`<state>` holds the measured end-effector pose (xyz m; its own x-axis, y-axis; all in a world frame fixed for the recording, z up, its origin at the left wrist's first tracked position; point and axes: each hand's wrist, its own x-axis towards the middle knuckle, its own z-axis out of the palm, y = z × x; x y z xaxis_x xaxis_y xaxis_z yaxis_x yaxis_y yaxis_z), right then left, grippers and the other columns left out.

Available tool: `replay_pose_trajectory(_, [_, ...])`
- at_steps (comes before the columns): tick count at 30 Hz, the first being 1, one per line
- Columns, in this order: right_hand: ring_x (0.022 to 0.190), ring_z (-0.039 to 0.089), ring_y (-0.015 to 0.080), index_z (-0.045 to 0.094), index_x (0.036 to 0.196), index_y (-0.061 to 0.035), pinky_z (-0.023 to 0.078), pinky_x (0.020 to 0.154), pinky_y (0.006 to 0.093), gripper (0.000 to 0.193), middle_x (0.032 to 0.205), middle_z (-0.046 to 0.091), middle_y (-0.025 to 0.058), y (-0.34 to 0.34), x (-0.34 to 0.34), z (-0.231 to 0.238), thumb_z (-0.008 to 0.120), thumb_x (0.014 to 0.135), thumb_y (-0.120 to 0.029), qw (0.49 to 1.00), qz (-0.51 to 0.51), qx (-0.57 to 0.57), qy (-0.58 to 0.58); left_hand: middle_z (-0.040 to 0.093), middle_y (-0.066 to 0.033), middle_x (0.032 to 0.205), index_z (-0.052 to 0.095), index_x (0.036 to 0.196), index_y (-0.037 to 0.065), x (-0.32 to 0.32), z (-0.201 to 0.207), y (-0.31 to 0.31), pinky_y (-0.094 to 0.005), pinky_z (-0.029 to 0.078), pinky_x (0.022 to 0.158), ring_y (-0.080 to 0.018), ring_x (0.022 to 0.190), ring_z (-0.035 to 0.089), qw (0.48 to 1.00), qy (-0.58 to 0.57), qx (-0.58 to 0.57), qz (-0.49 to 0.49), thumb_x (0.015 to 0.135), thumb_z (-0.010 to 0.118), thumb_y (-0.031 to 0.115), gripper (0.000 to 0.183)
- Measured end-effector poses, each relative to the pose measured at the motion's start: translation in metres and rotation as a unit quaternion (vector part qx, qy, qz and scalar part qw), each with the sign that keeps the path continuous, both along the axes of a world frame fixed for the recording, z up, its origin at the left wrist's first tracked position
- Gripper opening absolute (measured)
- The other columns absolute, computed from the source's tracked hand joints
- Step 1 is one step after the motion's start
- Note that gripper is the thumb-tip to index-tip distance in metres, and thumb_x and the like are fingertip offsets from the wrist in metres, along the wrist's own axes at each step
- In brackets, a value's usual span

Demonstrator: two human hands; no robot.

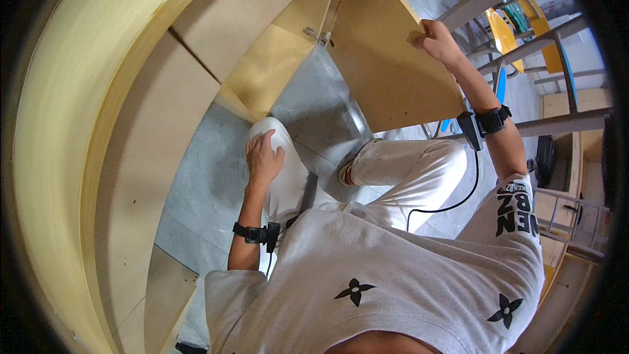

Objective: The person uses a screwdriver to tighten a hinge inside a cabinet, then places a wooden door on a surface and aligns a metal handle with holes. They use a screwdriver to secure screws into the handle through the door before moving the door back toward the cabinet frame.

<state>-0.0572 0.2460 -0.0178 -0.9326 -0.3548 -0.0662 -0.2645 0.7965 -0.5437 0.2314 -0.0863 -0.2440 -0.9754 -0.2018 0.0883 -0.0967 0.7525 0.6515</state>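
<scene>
A light wooden cabinet door [386, 65] stands swung open in the upper middle, hung on metal hinges [318, 35]. My right hand [438, 42] is closed around its outer edge, with the fingertips partly hidden. On my bent left knee, in white trousers [278, 137], rests my left hand [263, 157], palm down and fingers apart, holding nothing. Each forearm wears a strapped black device; the one on the right [473, 131] sits close to the door's lower corner and trails a black cable [452, 204].
The curved wooden front of the cabinet [164, 85] fills the left side, near my left arm. Grey metal bars [544, 42] cross behind my right arm. Yellow chairs [504, 38] stand farther off on the right. Grey tiles [203, 177] cover the floor.
</scene>
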Motion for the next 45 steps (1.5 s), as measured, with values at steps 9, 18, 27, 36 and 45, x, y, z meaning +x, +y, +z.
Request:
replay_pose_trajectory(9, [0.076,0.054,0.011,0.058,0.094,0.0052,0.044,0.068,0.0284,0.021,0.082,0.061,0.0041,-0.003,-0.02,0.012,0.062,0.076,-0.006,0.995,0.068,-0.043,-0.067,0.023,-0.0083,0.144,0.049,0.124,0.015,0.038,0.0,0.003,-0.0631,0.017,0.102,-0.0381,0.134,0.014,0.99,-0.107,-0.064,-0.069,0.075,0.061,0.022,0.051])
replay_pose_trajectory(18, [0.078,0.054,0.0104,0.057,0.098,0.0056,0.044,0.069,0.0275,0.024,0.085,0.061,0.0037,-0.005,-0.014,0.02,0.062,0.076,-0.003,0.987,0.115,-0.084,-0.075,0.022,-0.0091,0.145,0.052,0.122,0.015,0.036,-0.013,-0.006,-0.0622,0.017,0.102,-0.0395,0.134,0.013,0.989,-0.084,-0.085,-0.085,0.074,0.062,0.025,0.049])
replay_pose_trajectory(27, [0.065,0.052,0.01,0.058,0.086,0.0049,0.042,0.058,0.0285,0.019,0.069,0.058,0.0056,-0.004,-0.012,0.007,0.064,0.073,-0.008,0.995,0.094,-0.013,-0.005,0.021,-0.01,0.145,0.05,0.125,0.018,0.032,-0.009,0.002,-0.0636,0.016,0.101,-0.0399,0.134,0.012,0.982,-0.124,-0.113,-0.09,0.075,0.061,0.027,0.051])
replay_pose_trajectory(36, [0.064,0.051,0.0108,0.058,0.083,0.0039,0.042,0.056,0.0301,0.02,0.066,0.056,0.0046,0.002,-0.02,0.002,0.064,0.071,-0.011,0.991,0.12,-0.055,-0.015,0.022,-0.0094,0.145,0.05,0.123,0.018,0.031,-0.015,0.001,-0.069,0.017,0.098,-0.0423,0.134,0.009,0.982,-0.124,-0.109,-0.087,0.076,0.061,0.028,0.049])
replay_pose_trajectory(45, [0.07,0.049,0.0068,0.058,0.088,0.005,0.042,0.061,0.0259,0.019,0.074,0.056,-0.0002,-0.012,-0.005,0.0,0.064,0.075,-0.008,0.994,0.086,-0.039,-0.048,0.022,-0.009,0.145,0.05,0.122,0.02,0.021,-0.008,0.012,-0.0648,0.018,0.099,-0.043,0.134,0.011,0.977,-0.155,-0.118,-0.081,0.075,0.063,0.027,0.049])
